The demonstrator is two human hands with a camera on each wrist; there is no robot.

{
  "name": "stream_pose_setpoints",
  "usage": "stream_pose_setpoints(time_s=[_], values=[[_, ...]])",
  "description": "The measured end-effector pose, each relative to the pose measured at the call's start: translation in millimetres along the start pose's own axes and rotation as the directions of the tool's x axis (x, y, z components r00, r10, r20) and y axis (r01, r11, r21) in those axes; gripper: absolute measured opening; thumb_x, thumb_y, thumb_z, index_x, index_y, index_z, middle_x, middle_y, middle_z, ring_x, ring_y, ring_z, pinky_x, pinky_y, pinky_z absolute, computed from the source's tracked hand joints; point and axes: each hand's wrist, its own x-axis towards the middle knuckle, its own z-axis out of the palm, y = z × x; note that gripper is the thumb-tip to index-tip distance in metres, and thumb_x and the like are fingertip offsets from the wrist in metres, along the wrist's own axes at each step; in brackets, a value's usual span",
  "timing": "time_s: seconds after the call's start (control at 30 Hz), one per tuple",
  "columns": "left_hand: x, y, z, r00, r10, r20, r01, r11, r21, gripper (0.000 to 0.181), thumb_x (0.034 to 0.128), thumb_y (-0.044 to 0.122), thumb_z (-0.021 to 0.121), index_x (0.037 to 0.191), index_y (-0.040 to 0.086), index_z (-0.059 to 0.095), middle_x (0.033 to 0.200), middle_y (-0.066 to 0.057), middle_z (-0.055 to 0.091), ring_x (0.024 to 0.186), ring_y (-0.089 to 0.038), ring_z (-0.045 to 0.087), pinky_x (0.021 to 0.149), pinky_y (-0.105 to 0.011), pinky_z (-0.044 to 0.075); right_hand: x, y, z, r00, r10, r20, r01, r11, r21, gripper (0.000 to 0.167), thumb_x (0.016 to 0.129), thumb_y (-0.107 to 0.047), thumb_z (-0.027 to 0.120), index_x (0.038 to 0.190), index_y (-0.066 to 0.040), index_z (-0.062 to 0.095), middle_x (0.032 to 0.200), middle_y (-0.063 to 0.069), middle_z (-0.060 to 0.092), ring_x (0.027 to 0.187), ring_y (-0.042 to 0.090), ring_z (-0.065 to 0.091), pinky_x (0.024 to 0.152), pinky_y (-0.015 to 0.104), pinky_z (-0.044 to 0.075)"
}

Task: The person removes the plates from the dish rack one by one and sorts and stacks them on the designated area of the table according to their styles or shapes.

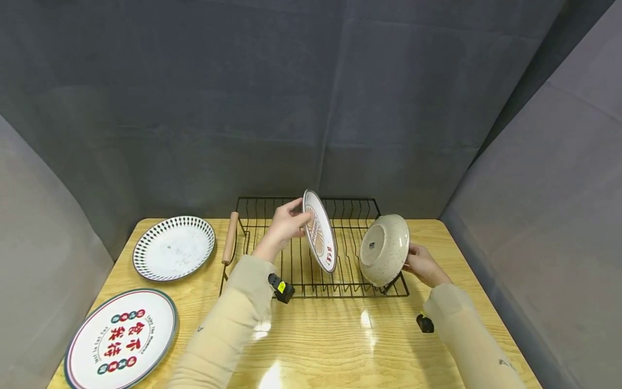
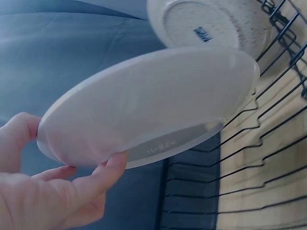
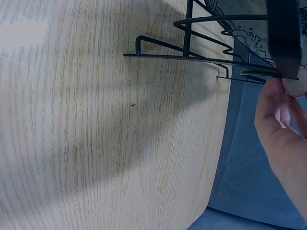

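My left hand pinches the rim of a white plate with a sunburst print and red characters. The plate stands steeply tilted over the black wire dish rack; its pale plain underside faces the left wrist camera. I cannot tell if its lower edge touches the wires. At the rack's right end leans a speckled beige bowl on its side, base facing left. My right hand is just beyond the bowl, partly hidden by it. In the right wrist view its fingers curl round the rack's handle end.
A plate with a dark diamond border lies left of the rack. Nearer the front left is a large white plate with red and green characters. The rack's left wooden handle sticks up. Grey cloth surrounds the wooden table.
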Motion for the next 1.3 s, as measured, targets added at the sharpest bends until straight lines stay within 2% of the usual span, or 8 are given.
stream_pose_setpoints(time_s=[0.17, 0.47, 0.67, 0.77, 0.9, 1.17, 1.23, 1.3], values=[[-7.9, 12.4, -18.2, 1.000, 0.011, -0.019, -0.012, 0.999, -0.043, 0.060, 0.0868, 0.003, 0.052, 0.143, 0.012, 0.032, 0.115, -0.018, 0.050, 0.104, -0.033, 0.054, 0.073, -0.033, 0.053, 0.1, 1, 0, 1.000, -0.007, 0.004, 0.007, 1.000, 0.000, 0.038, 0.096, -0.010, 0.040, 0.130, 0.008, 0.036, 0.099, 0.001, 0.048, 0.085, 0.009, 0.048, 0.080, 0.030, 0.045], [-27.2, 26.1, -48.7, 0.998, 0.043, -0.048, -0.049, 0.989, -0.142, 0.062, 0.0869, 0.002, 0.048, 0.144, 0.014, 0.028, 0.124, -0.020, 0.044, 0.087, -0.021, 0.054, 0.070, -0.029, 0.051, -0.3, 0, 0, 1.000, -0.013, 0.006, 0.013, 1.000, 0.004, 0.040, 0.096, -0.010, 0.039, 0.132, 0.009, 0.034, 0.097, -0.001, 0.049, 0.083, 0.009, 0.048, 0.078, 0.028, 0.045], [-41.0, 27.1, -67.0, 0.993, 0.087, -0.081, -0.103, 0.967, -0.235, 0.064, 0.0832, -0.003, 0.047, 0.143, 0.010, 0.029, 0.098, -0.008, 0.051, 0.070, -0.011, 0.056, 0.068, -0.028, 0.050, -0.4, -1, 2, 1.000, -0.011, -0.006, 0.012, 1.000, 0.022, 0.037, 0.095, -0.006, 0.039, 0.129, 0.008, 0.038, 0.098, 0.001, 0.050, 0.083, 0.009, 0.049, 0.079, 0.030, 0.046], [-48.4, 24.7, -80.0, 0.991, 0.103, -0.087, -0.125, 0.948, -0.292, 0.065, 0.0827, -0.005, 0.044, 0.144, 0.009, 0.029, 0.104, -0.010, 0.052, 0.068, -0.009, 0.057, 0.065, -0.026, 0.050, 0.4, 0, 2, 1.000, -0.007, 0.005, 0.007, 1.000, 0.013, 0.037, 0.096, -0.009, 0.040, 0.129, 0.006, 0.038, 0.104, 0.003, 0.050, 0.088, 0.010, 0.050, 0.085, 0.035, 0.044], [-58.0, 20.2, -100.8, 0.988, 0.118, -0.094, -0.144, 0.924, -0.354, 0.065, 0.0842, -0.007, 0.041, 0.145, 0.009, 0.025, 0.125, -0.013, 0.045, 0.074, -0.010, 0.060, 0.066, -0.025, 0.049, 1.0, 1, 3, 1.000, -0.005, 0.008, 0.005, 1.000, 0.008, 0.035, 0.096, -0.009, 0.039, 0.128, 0.005, 0.039, 0.110, 0.007, 0.049, 0.093, 0.012, 0.050, 0.090, 0.040, 0.042], [-77.5, 7.3, -145.8, 0.979, 0.153, -0.136, -0.201, 0.843, -0.499, 0.064, 0.0877, -0.007, 0.036, 0.147, 0.010, 0.017, 0.127, -0.005, 0.040, 0.092, -0.013, 0.056, 0.073, -0.024, 0.048, 0.6, 2, 2, 1.000, -0.020, 0.006, 0.020, 0.999, 0.025, 0.033, 0.095, -0.008, 0.041, 0.126, 0.005, 0.041, 0.103, 0.000, 0.051, 0.089, 0.009, 0.050, 0.086, 0.034, 0.044], [-83.2, 1.6, -157.5, 0.975, 0.173, -0.138, -0.221, 0.805, -0.550, 0.064, 0.0885, -0.007, 0.036, 0.147, 0.011, 0.016, 0.128, -0.004, 0.039, 0.096, -0.015, 0.054, 0.077, -0.025, 0.048, 0.3, 2, 1, 1.000, -0.028, 0.011, 0.027, 0.999, 0.020, 0.036, 0.095, -0.009, 0.041, 0.128, 0.008, 0.039, 0.103, 0.000, 0.051, 0.089, 0.008, 0.050, 0.085, 0.033, 0.044], [-88.9, -5.6, -169.4, 0.969, 0.203, -0.137, -0.244, 0.752, -0.612, 0.063, 0.0890, -0.007, 0.035, 0.147, 0.011, 0.018, 0.128, -0.004, 0.040, 0.099, -0.016, 0.053, 0.079, -0.026, 0.048, -0.1, 1, 1, 1.000, -0.029, 0.010, 0.028, 0.999, 0.018, 0.038, 0.096, -0.010, 0.040, 0.129, 0.009, 0.037, 0.105, 0.000, 0.051, 0.090, 0.007, 0.050, 0.086, 0.032, 0.045]])
